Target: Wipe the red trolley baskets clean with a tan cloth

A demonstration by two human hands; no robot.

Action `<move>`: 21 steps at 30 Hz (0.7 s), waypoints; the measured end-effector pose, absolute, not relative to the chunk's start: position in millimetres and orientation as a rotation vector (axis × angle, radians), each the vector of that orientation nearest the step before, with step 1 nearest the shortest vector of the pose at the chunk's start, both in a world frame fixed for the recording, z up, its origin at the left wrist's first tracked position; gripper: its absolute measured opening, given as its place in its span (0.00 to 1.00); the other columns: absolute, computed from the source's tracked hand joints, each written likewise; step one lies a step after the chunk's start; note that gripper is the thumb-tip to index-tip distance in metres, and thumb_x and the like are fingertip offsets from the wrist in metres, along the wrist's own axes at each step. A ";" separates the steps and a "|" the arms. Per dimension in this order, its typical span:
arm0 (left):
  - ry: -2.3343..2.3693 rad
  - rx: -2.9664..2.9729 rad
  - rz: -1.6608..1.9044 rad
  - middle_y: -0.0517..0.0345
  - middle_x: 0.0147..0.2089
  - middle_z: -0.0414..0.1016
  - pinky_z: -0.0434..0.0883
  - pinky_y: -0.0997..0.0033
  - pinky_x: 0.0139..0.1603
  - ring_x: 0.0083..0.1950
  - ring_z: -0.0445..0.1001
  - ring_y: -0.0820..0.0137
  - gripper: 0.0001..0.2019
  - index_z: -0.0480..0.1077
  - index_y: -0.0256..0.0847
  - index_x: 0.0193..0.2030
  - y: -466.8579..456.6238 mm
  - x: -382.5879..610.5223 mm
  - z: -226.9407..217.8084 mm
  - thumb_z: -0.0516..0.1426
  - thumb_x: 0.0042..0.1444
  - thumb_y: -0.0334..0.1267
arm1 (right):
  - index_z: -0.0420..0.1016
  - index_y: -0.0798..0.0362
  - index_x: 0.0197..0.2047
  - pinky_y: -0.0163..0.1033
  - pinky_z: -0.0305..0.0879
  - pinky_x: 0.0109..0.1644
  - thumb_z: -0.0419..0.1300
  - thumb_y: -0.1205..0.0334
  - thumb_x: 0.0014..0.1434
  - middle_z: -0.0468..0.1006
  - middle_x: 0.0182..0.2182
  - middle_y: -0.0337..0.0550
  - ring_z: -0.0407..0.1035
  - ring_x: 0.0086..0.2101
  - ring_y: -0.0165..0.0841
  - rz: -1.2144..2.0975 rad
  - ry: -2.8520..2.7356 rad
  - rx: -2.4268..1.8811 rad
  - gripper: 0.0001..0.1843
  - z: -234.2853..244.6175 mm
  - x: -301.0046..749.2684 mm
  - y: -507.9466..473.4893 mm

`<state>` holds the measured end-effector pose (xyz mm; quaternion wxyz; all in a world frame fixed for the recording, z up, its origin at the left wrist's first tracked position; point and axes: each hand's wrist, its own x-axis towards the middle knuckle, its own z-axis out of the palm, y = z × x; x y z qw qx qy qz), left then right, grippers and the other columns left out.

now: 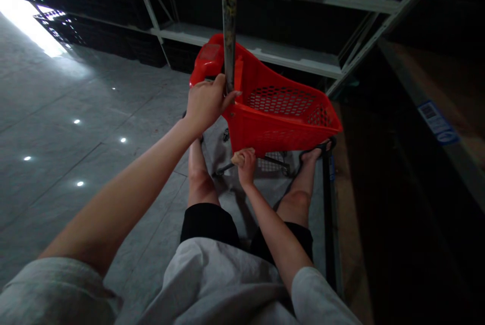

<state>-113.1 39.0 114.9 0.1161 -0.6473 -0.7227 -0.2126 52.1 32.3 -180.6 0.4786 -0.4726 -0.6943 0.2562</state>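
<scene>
Head view: left hand grips the grey metal upright pole; right hand is closed on a small tan object beneath the red perforated plastic basket, above the floor. Risk: the tilted basket may slip and pinch the fingers below.
</scene>
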 end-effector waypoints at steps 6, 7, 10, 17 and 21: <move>-2.077 -2.048 -0.516 0.45 0.47 0.80 0.72 0.63 0.51 0.52 0.79 0.56 0.18 0.68 0.37 0.58 31.2 -119.3 126.8 0.55 0.68 0.47 | 0.73 0.51 0.39 0.49 0.70 0.55 0.56 0.68 0.56 0.75 0.39 0.47 0.68 0.43 0.40 0.646 -1.689 -1.188 0.08 -186.0 58.4 30.5; -2.056 -2.082 -0.519 0.44 0.47 0.80 0.72 0.63 0.51 0.52 0.79 0.56 0.18 0.68 0.36 0.58 31.4 -121.3 128.0 0.55 0.69 0.46 | 0.74 0.50 0.41 0.51 0.69 0.57 0.56 0.67 0.57 0.75 0.41 0.47 0.69 0.45 0.40 0.624 -1.681 -1.161 0.09 -170.7 56.1 35.0; -1.997 -2.170 -0.532 0.44 0.47 0.80 0.72 0.64 0.49 0.50 0.79 0.57 0.16 0.70 0.36 0.55 34.1 -127.8 130.8 0.55 0.69 0.44 | 0.74 0.48 0.46 0.54 0.65 0.65 0.58 0.62 0.62 0.75 0.45 0.47 0.70 0.51 0.41 0.496 -1.622 -0.948 0.09 -101.0 46.3 49.5; -1.801 -2.410 -0.541 0.51 0.40 0.81 0.69 0.69 0.44 0.41 0.78 0.64 0.12 0.75 0.38 0.45 30.0 -133.9 137.3 0.55 0.69 0.43 | 0.76 0.44 0.54 0.55 0.60 0.71 0.57 0.54 0.67 0.73 0.54 0.48 0.68 0.59 0.43 0.324 -1.649 -0.732 0.15 -7.4 37.7 56.8; -1.807 -2.418 -0.509 0.50 0.40 0.82 0.68 0.69 0.42 0.42 0.79 0.64 0.14 0.76 0.37 0.47 19.1 -127.9 139.6 0.53 0.70 0.43 | 0.78 0.45 0.47 0.54 0.69 0.62 0.56 0.59 0.64 0.78 0.47 0.48 0.72 0.51 0.42 0.494 -1.834 -0.809 0.11 -88.7 55.4 25.9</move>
